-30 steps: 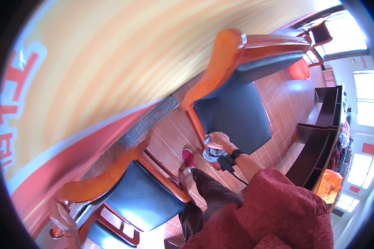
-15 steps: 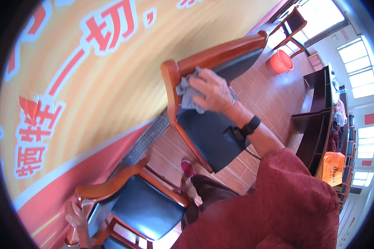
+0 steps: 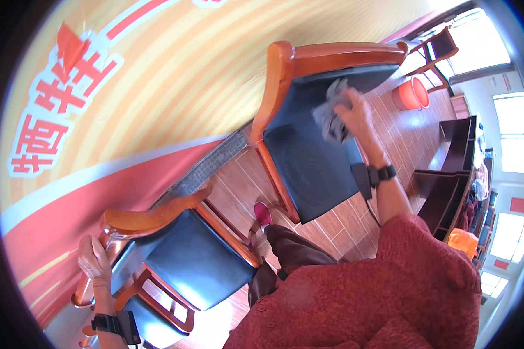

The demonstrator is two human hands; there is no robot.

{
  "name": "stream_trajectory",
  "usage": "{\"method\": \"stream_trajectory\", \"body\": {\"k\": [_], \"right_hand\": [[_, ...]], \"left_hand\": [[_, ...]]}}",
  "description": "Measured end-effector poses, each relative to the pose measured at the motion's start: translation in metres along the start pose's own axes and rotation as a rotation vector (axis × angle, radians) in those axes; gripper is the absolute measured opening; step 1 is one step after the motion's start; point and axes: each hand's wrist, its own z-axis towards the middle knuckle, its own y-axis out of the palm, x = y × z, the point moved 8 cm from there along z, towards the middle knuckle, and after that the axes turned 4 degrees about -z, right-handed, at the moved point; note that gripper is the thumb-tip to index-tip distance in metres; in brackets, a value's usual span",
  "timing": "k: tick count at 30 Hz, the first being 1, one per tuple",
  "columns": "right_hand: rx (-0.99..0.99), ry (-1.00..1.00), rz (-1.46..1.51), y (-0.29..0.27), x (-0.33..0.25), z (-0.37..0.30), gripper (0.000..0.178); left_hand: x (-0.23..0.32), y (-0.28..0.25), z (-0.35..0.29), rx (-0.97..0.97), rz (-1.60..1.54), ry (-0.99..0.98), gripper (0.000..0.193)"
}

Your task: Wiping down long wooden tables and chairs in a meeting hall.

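My right hand [image 3: 357,116] holds a crumpled grey cloth [image 3: 329,119] against the black padded backrest of a wooden chair [image 3: 278,75], just above its seat. The cloth is slightly blurred and bunched under my fingers. At the lower left, my left hand [image 3: 94,259] is beside the backrest of a second wooden chair [image 3: 151,220] with a black seat. Its fingers are loosely extended, with nothing visible in them; whether they press on the wood I cannot tell. Both wrists wear black straps with small devices.
A printed yellow and red wall [image 3: 215,87] runs close behind the chairs. Part of another chair [image 3: 157,320] shows below the second one. Beyond are a red bucket [image 3: 411,94] on the tiled floor, dark desks [image 3: 442,186], an orange bag [image 3: 463,241] and a far chair [image 3: 439,49].
My right hand has carried the cloth from the left end of the backrest, by the wooden frame, rightward onto its padding. My left hand stays by the second chair. The view has shifted.
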Motion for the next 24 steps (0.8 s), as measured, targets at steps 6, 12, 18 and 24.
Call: {"method": "stream_trajectory", "body": {"k": [6, 12, 18, 24], "right_hand": [[-0.701, 0.345, 0.679, 0.147, 0.004, -0.125, 0.016], [-0.972, 0.466, 0.478, 0.214, 0.051, -0.158, 0.022], [-0.439, -0.003, -0.16, 0.227, 0.057, -0.099, 0.018], [-0.379, -0.148, -0.272, 0.278, -0.001, -0.104, 0.02]], "left_hand": [[-0.009, -0.006, -0.001, 0.012, -0.014, 0.0, 0.03], [0.001, -0.005, -0.007, 0.04, 0.06, 0.245, 0.026], [-0.062, -0.006, -0.025, -0.079, -0.181, -0.114, 0.035], [-0.114, -0.015, -0.052, -0.062, -0.369, -0.432, 0.053]]}}
